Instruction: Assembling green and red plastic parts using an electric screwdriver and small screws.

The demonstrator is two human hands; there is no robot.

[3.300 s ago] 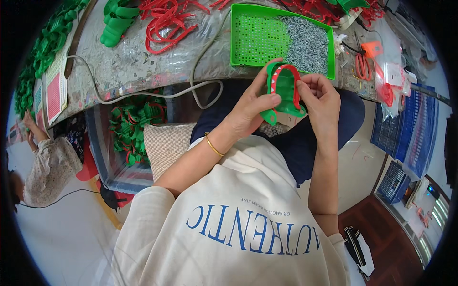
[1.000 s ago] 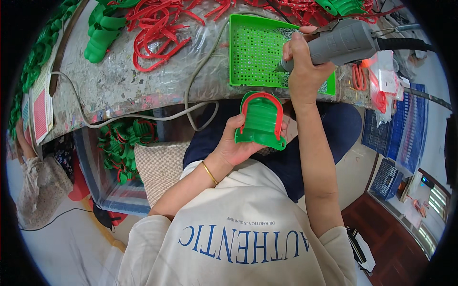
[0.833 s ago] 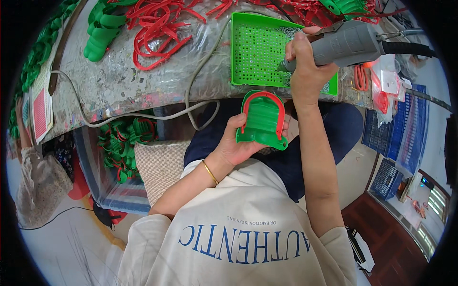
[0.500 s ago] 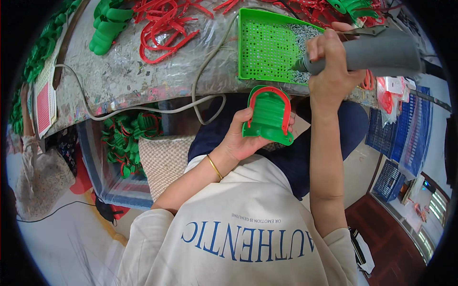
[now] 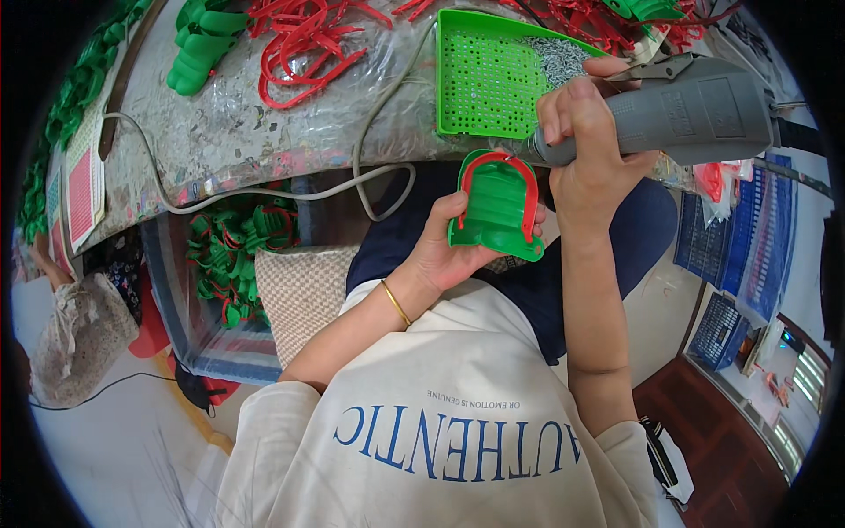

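My left hand (image 5: pixel 437 251) holds a curved green plastic piece (image 5: pixel 497 207), thumb on its left edge and fingers beneath and along the right. A red U-shaped strip (image 5: pixel 532 195) lies around the inside of the piece, its bend toward the table. Wrapped round a grey electric screwdriver (image 5: pixel 695 110) is my right hand (image 5: pixel 588 145). The tool lies nearly level, and its nose points left, just at the bend of the red strip; whether the tip touches is too small to tell. Beyond them sits a green perforated tray (image 5: pixel 480 110) with small silvery screws (image 5: pixel 561 60) heaped at its right.
Red strips (image 5: pixel 304 66) and stacked green pieces (image 5: pixel 195 53) lie on the plastic-covered table (image 5: pixel 264 150). A grey cable (image 5: pixel 264 191) loops over its front edge. Below left, a bin (image 5: pixel 211 356) holds green-and-red pieces. Another person's arm (image 5: pixel 51 264) shows at far left.
The screwdriver in my right hand has moved left and toward me, from over the screw tray to the top of the red strip. My left hand has stayed nearly still.
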